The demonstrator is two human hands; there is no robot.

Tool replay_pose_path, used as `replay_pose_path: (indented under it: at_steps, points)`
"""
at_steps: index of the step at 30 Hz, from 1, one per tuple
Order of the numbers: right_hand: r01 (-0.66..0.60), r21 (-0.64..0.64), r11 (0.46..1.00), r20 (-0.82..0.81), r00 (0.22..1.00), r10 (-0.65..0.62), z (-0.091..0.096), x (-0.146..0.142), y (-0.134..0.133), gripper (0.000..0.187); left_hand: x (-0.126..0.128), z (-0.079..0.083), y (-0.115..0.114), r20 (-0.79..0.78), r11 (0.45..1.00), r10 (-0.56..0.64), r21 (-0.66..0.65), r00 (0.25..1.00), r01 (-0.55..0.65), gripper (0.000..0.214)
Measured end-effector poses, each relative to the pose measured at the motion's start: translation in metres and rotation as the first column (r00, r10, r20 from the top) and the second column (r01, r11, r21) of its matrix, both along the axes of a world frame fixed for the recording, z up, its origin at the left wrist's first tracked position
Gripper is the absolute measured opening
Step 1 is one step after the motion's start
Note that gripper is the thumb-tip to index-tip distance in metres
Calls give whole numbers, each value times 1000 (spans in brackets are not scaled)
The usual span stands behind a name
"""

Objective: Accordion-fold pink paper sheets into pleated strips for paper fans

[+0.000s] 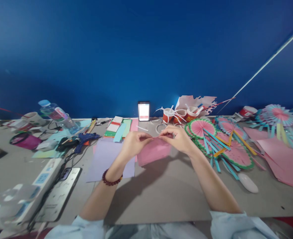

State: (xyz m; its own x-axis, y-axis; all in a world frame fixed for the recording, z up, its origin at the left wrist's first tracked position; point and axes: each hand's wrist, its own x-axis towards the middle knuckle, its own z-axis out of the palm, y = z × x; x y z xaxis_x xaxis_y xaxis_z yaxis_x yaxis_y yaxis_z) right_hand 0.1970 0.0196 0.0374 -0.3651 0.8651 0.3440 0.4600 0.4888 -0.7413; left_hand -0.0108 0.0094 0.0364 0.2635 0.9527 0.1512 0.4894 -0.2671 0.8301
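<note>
1. Clear plastic container [9,202]: sits far left of and nearer than the pink paper sheet [152,153], touching a white power strip [40,179].
2. Water bottle [58,114]: lies on its side far left of the pink paper sheet, toward the blue wall.
3. Metal stencil plate [59,196]: lies flat, left of the pink paper sheet and nearer the body.
4. Blue glue gun [87,137]: rests left of the pink paper sheet, just beyond the lilac sheet.
5. Lilac sheet [104,161]: lies flat, just left of the pink paper sheet, partly under the left forearm.
6. Left hand [134,141]: pinches the pink paper sheet's upper left edge, fingers curled shut on it; wears a dark bead bracelet [111,180] at the wrist.
7. Pink paper sheet: held between both hands over the table's middle, lower edge sloping down toward the grey tabletop [166,192].
8. Phone [144,111]: stands upright just behind the pink paper sheet, against the wall.
9. Right hand [177,137]: grips the pink paper sheet's upper right edge, fingertips closed on it, close to the left hand.
10. Red paper cups [180,114]: stand behind and right of the pink paper sheet.
11. Watermelon paper fans [218,141]: lie spread right of the pink paper sheet.
12. White mouse [248,182]: lies right of the pink paper sheet, nearer than the fans.
</note>
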Motion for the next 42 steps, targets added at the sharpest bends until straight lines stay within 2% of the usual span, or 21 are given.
replay_pose_path:
  at_steps: [5, 11, 14, 21, 36, 40, 42]
  points:
    - [-25, 41, 999, 16, 1000, 25, 5, -3, -4, 19, 2, 2, -2, -48, 999, -7, 51, 999, 10, 19]
    - [-49, 95, 994, 16, 999, 48, 0, -6, -3, 16, 5, 0, -4, -70, 996, -63, 59, 996, 67, 21]
    - [-22, 102, 995, 13, 1000, 21, -1, -4, -4, 17, 4, 1, -4, -37, 995, -79, 57, 996, 81, 22]
    - [25, 54, 998, -10, 1000, -25, 3, 0, -4, 18, -1, 11, -3, 82, 1000, -5, 19, 997, 3, 23]
    - [39, -12, 999, -33, 999, -39, 5, 0, -5, 18, 0, 14, -6, 146, 1000, 9, 20, 989, -12, 12]
    - [27, 4, 1000, 2, 1000, -27, 5, 1, -5, 20, 0, 11, -5, 154, 1000, -2, 29, 988, -2, 14]
    - [4, 62, 998, 54, 999, -8, 7, 1, -6, 22, 0, 10, -5, 141, 1000, -9, 25, 990, 5, 14]
